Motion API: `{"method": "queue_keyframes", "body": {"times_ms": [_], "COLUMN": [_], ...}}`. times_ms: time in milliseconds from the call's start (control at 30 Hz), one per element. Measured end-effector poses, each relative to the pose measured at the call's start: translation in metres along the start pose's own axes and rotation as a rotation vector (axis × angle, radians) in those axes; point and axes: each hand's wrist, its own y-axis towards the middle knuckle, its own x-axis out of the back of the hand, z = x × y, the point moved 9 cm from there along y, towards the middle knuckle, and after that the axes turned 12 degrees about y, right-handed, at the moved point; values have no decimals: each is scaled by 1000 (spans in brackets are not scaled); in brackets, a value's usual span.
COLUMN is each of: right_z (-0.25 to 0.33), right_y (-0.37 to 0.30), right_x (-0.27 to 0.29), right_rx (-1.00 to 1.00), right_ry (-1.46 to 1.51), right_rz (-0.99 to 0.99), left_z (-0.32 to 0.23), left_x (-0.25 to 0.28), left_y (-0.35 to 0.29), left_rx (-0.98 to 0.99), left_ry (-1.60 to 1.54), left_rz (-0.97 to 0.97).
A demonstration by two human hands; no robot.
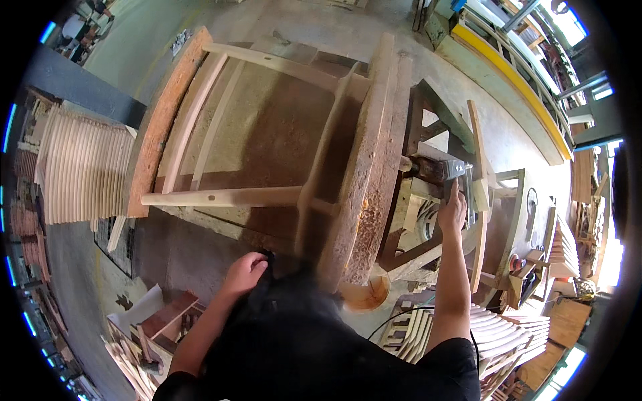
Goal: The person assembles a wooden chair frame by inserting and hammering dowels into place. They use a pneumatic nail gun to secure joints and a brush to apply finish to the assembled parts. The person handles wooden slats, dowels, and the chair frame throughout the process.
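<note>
My right hand [453,212] reaches out to the right, index finger stretched onto a grey box-shaped part [455,169] of a machine. A dark rusty cylinder [425,168] joins that part on its left. My left hand [246,273] is closed beside my black shirt, with a small dark thing at its fingertips that I cannot make out. In front of me lies a pale wooden frame [234,197] with long rails and crosspieces. It spans between a brown board [167,120] on the left and a thick, worn beam [364,207] on the right.
Curved wooden slats [83,164] are stacked at the left. More pale slats [495,337] lie at the lower right, near a black cable [391,317]. An upright wooden strip [478,200] stands just past my right hand. A yellow-edged bench [515,77] runs along the far right.
</note>
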Motion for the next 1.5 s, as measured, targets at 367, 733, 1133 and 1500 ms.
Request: {"method": "queue_keyframes", "body": {"times_ms": [367,733,1133,1500], "right_z": [61,197,394,535], "right_y": [-155,-599,-923,-1107], "right_x": [57,47,-61,-166], "right_rx": [2,-855,-1446,-1855], "right_ry": [202,280,368,687], "right_rz": [-369,-954,-1445,-1242], "left_z": [-31,18,53,143], "left_x": [-4,-103,-225,-254], "left_y": [43,89,-121,-372], "left_rx": [-311,-675,-1086,-1168], "left_ry": [291,571,953,991], "left_rz": [265,1016,1540,1516]}}
